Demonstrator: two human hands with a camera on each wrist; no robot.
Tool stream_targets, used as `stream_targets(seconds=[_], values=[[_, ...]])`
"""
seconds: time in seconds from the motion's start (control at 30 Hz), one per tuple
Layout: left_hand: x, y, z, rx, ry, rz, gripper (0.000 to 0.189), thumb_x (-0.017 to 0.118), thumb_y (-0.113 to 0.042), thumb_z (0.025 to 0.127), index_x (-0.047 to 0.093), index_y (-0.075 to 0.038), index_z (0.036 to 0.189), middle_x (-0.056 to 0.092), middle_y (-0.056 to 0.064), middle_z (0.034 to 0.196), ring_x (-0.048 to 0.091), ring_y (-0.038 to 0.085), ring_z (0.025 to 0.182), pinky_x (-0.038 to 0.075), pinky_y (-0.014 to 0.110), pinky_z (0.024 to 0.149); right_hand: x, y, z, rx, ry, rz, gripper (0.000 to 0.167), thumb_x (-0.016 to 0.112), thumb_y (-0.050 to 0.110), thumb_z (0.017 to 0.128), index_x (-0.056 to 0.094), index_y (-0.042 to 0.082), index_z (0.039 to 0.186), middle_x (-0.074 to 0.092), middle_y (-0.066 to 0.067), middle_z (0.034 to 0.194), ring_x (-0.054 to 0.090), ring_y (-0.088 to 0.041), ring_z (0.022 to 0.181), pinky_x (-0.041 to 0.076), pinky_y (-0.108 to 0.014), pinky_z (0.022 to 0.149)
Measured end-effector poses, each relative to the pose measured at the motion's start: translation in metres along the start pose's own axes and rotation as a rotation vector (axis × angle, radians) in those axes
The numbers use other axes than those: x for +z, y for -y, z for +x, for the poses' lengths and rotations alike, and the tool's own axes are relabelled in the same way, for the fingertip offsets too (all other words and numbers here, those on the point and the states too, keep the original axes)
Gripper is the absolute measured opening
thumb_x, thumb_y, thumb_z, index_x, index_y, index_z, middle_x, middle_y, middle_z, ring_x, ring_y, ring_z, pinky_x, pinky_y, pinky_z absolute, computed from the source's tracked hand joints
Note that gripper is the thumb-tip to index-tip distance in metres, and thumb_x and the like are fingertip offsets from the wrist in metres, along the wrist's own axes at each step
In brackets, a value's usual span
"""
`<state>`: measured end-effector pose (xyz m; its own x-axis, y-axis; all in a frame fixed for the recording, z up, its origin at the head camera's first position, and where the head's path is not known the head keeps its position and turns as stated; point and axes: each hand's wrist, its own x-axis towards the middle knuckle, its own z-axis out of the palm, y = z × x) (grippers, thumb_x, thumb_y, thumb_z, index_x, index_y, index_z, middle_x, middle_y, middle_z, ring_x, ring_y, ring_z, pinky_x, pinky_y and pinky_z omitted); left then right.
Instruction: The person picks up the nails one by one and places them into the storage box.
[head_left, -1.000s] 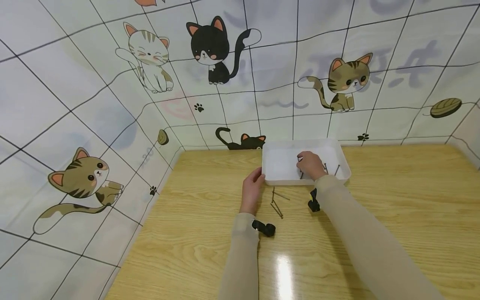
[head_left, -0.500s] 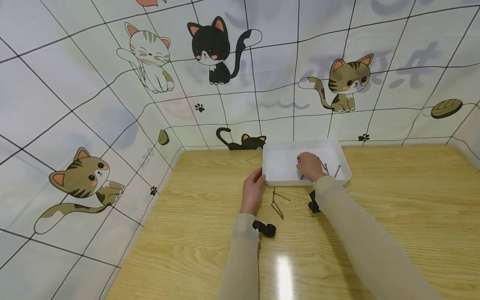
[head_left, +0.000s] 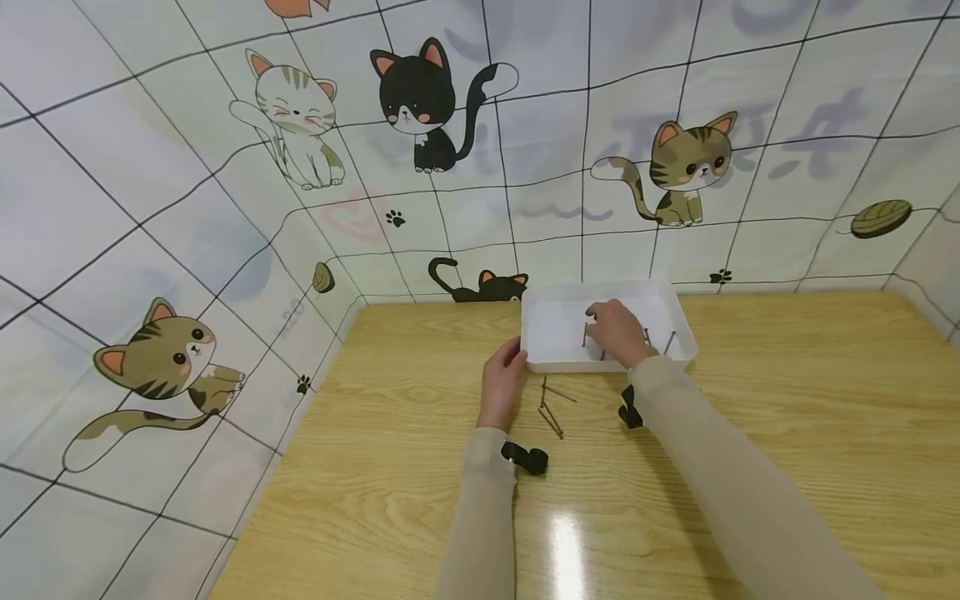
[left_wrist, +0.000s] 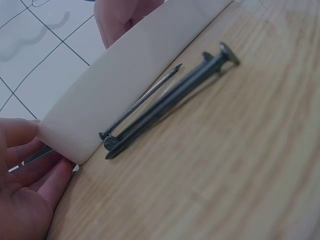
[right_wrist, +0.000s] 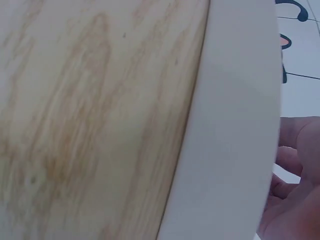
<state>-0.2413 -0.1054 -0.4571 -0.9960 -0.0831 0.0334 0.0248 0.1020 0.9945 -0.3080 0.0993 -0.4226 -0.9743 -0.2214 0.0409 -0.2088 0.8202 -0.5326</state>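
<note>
A shallow white tray [head_left: 555, 365] stands at the back of the table with several nails in it. At its front left corner my left hand [head_left: 501, 387] grips the wall, thumb and bent fingers against it in the left wrist view. My right hand [head_left: 618, 333] reaches into the tray with curled fingers. A nail [head_left: 585, 335] hangs upright at its fingertips, apparently pinched. Another nail [head_left: 669, 342] lies at the tray's right end. The tray wall hides part of the right hand in the right wrist view.
In front of the tray, several loose nails [left_wrist: 170, 102] lie on the wooden table [head_left: 360, 467]. Behind the tray rises a wall covering [head_left: 555, 192] printed with cats and grid lines. A black wrist camera [head_left: 527, 458] sits on the left sleeve.
The right hand has shifted slightly left inside the tray, and a nail now shows at its fingertips. My left hand stays at the tray corner. The nails on the table lie as before.
</note>
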Motion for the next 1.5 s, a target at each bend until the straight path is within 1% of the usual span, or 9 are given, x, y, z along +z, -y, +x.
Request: stream_targets(seconds=[0.2,0.33,0.5,0.67,0.73,0.9,1.13,1.33,1.5], values=[[0.001,0.021,0.007,-0.012,-0.027,0.024,0.035,0.052,-0.02,0.091,0.053,-0.013,0.126,0.054,0.002,0.123,0.047,0.01,0.112,0.037,0.032,0.094,-0.005,0.001,-0.009,0.004,-0.03,0.036,0.035,0.048,0.012,0.088,0.052,-0.002,0.12,0.052,-0.021,0.109,0.051,-0.032,0.092,0.045,-0.041,0.069],[0.003,0.027,0.01,-0.008,-0.044,0.038,0.036,0.052,-0.024,0.091,0.053,-0.015,0.126,0.054,-0.001,0.123,0.046,0.008,0.112,0.036,0.031,0.094,-0.009,0.004,-0.015,-0.002,-0.076,0.064,0.037,0.047,0.015,0.089,0.05,0.001,0.123,0.054,-0.018,0.107,0.053,-0.03,0.088,0.045,-0.04,0.067],[0.004,0.027,0.011,0.002,-0.039,0.031,0.036,0.052,-0.025,0.091,0.053,-0.015,0.126,0.054,-0.002,0.123,0.046,0.008,0.112,0.036,0.032,0.095,-0.014,0.006,-0.027,-0.01,-0.11,0.133,0.041,0.047,0.018,0.09,0.044,0.004,0.128,0.057,-0.014,0.104,0.056,-0.026,0.084,0.045,-0.038,0.065],[0.003,0.025,0.01,-0.013,-0.039,0.034,0.034,0.052,-0.026,0.091,0.054,-0.019,0.124,0.054,-0.006,0.121,0.045,0.006,0.112,0.035,0.031,0.095,-0.014,0.009,-0.041,0.0,-0.106,0.216,0.047,0.046,0.021,0.091,0.036,0.008,0.135,0.057,-0.01,0.105,0.057,-0.023,0.082,0.045,-0.035,0.061],[0.003,0.024,0.01,-0.015,-0.042,0.032,0.035,0.052,-0.026,0.091,0.054,-0.019,0.125,0.054,-0.006,0.121,0.045,0.006,0.112,0.035,0.031,0.095,-0.013,0.009,-0.045,-0.001,-0.114,0.235,0.047,0.046,0.02,0.091,0.035,0.008,0.135,0.058,-0.011,0.105,0.056,-0.024,0.085,0.045,-0.037,0.064],[0.004,0.023,0.01,-0.01,-0.037,0.027,0.036,0.052,-0.024,0.091,0.053,-0.015,0.126,0.054,-0.002,0.123,0.045,0.006,0.112,0.035,0.03,0.095,-0.009,0.01,-0.055,-0.02,-0.157,0.249,0.044,0.046,0.02,0.091,0.039,0.008,0.132,0.059,-0.011,0.102,0.057,-0.024,0.087,0.042,-0.043,0.075],[0.004,0.024,0.009,-0.019,-0.041,0.021,0.036,0.052,-0.025,0.091,0.053,-0.016,0.125,0.054,-0.003,0.123,0.045,0.007,0.112,0.035,0.03,0.095,-0.004,0.01,-0.069,-0.023,-0.174,0.32,0.036,0.048,0.021,0.091,0.048,0.009,0.125,0.059,-0.01,0.1,0.056,-0.026,0.089,0.045,-0.04,0.07],[0.004,0.025,0.011,-0.022,-0.042,0.008,0.036,0.053,-0.025,0.09,0.053,-0.016,0.125,0.054,-0.004,0.122,0.045,0.007,0.112,0.035,0.031,0.095,0.003,0.016,-0.075,-0.035,-0.192,0.334,0.027,0.045,0.021,0.091,0.057,0.01,0.112,0.061,-0.005,0.092,0.055,-0.021,0.079,0.043,-0.036,0.066],[0.005,0.024,0.01,-0.02,-0.037,-0.003,0.036,0.052,-0.022,0.091,0.053,-0.014,0.126,0.054,-0.001,0.123,0.045,0.008,0.113,0.035,0.031,0.095,0.008,0.019,-0.079,-0.04,-0.194,0.338,0.026,0.046,0.022,0.091,0.058,0.011,0.111,0.061,-0.003,0.091,0.055,-0.019,0.079,0.044,-0.037,0.067]])
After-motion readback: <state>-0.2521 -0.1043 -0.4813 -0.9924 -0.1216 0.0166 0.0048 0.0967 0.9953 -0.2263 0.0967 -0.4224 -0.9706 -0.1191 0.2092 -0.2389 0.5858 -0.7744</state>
